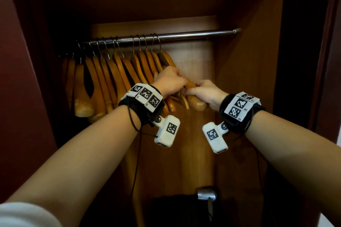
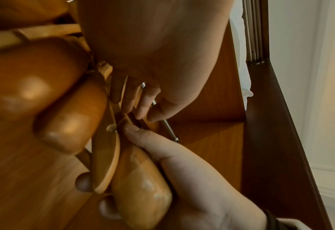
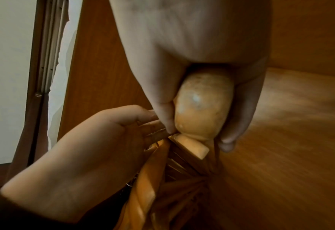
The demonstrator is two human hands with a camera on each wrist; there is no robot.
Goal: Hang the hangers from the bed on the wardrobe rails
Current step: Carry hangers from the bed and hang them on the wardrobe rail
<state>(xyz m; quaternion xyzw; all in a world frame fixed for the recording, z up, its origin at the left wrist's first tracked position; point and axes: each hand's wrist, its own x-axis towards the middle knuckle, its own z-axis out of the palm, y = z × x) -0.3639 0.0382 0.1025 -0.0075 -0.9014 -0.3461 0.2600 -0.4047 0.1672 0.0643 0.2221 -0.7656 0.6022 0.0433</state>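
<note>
My right hand (image 1: 206, 94) is wrapping round the rounded end of the rightmost hanger (image 1: 196, 104), thumb on one side and fingers curled under the other, while my left hand (image 1: 170, 81) is pinching the same hanger's arm a little further up, fingers bent close against the wood. Neither hand is slack. That hanger is hanging by its hook from the wardrobe rail (image 1: 193, 34), at the right end of the row of wooden hangers (image 1: 110, 79) already crowding the left half of the rail.

I am judging this step as settling the latest hanger in place (its hook looks seated, though the wrist views are too blurred to confirm it). To do it well I am thinking of keeping the arm level, easing it left until it sits parallel with its neighbours, then letting go gently so the row is not set swinging. The right stretch of rail is bare metal, running to the wardrobe side panel (image 1: 249, 61).
</note>
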